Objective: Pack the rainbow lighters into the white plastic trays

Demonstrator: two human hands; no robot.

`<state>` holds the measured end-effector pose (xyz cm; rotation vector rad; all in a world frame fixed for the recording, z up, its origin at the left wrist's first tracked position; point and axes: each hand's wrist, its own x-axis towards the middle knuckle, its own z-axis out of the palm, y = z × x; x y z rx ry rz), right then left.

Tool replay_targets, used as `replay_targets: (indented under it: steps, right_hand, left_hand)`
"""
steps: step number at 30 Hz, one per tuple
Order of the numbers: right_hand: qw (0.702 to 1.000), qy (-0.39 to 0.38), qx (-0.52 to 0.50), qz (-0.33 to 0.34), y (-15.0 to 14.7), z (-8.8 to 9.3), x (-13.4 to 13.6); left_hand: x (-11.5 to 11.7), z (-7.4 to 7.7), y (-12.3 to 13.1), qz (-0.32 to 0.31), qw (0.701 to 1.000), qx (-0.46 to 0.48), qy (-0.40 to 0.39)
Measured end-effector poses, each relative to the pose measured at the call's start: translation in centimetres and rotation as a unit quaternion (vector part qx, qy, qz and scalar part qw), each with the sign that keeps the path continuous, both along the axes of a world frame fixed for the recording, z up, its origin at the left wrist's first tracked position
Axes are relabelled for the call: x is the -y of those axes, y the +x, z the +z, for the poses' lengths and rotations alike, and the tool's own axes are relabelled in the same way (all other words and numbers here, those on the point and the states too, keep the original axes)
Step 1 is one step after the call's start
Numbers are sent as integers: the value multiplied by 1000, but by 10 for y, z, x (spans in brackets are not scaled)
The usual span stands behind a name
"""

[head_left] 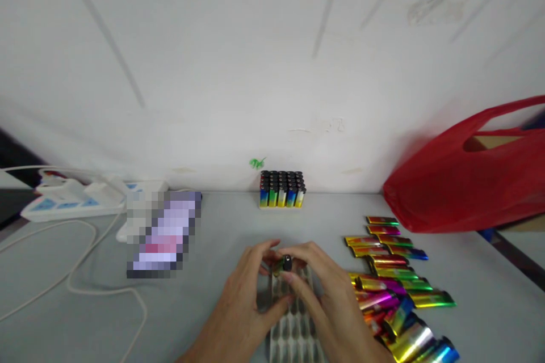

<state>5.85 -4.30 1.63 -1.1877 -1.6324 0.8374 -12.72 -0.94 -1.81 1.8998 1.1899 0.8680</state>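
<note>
Over a pale moulded tray [293, 332] with rows of hollows, both my hands meet around one lighter [286, 264] with a black top. My right hand [327, 283] pinches it between thumb and fingers. My left hand [244, 289] curves in from the other side, its fingertips close to the lighter's left end and its thumb apart, low over the tray. Whether the left fingertips press on the lighter is hard to see. Loose shiny lighters [395, 300] in many colours lie in a pile to the right of my right hand.
A block of upright lighters [281, 195] stands against the wall [272, 68]. At the left lie a phone [166, 232], a power strip [72, 201] and a looping white cable [106, 290]. A red bag [464, 181] stands at the right on the grey table [213, 300].
</note>
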Motion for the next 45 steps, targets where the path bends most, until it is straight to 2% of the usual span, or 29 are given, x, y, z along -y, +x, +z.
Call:
replay_targets:
  steps: [8, 11, 18, 21, 24, 26, 28, 29, 31, 33, 35, 37, 40, 45]
  right_hand:
    - [999, -7, 44, 9, 0, -6, 1]
    - [999, 11, 49, 16, 0, -3, 1]
    - [997, 40, 65, -12, 0, 1, 4]
    - [994, 57, 82, -51, 0, 0, 4]
    - [980, 66, 138, -127, 14, 4, -1]
    - [958, 65, 207, -187, 36, 9, -7]
    - [923, 48, 299, -239, 67, 11, -14]
    - [898, 31, 352, -263, 85, 12, -17]
    - [829, -9, 466, -309, 120, 9, -21]
    - [762, -68, 557, -324, 148, 4, -24]
    - [739, -92, 581, -329, 164, -2, -26]
    - [747, -92, 576, -317, 171, -8, -29]
    - [778, -80, 552, -290, 168, -13, -38]
    - [836, -48, 498, -226, 154, -8, -59]
  left_hand:
    - [2, 7, 0, -21, 999, 22, -12]
    - [2, 9, -1, -21, 999, 32, -22]
    - [-3, 14, -1, -4, 999, 25, -28]
    - [-3, 15, -2, 4, 1000, 10, -20]
    - [-4, 13, -3, 6, 1000, -2, -8]
    - [-4, 12, -3, 6, 1000, -11, -6]
    - [-4, 10, -3, 7, 1000, -19, -7]
    - [-4, 10, -4, 7, 1000, -21, -7]
    - [-4, 9, -4, 9, 1000, -21, -3]
    - [-5, 9, -4, 10, 1000, -17, 3]
    - [-5, 8, -4, 7, 1000, -17, 5]
    - [-5, 8, -5, 5, 1000, -20, 5]
    - [-5, 9, -4, 9, 1000, -22, 10]
    - [-6, 12, -4, 6, 999, -32, 1]
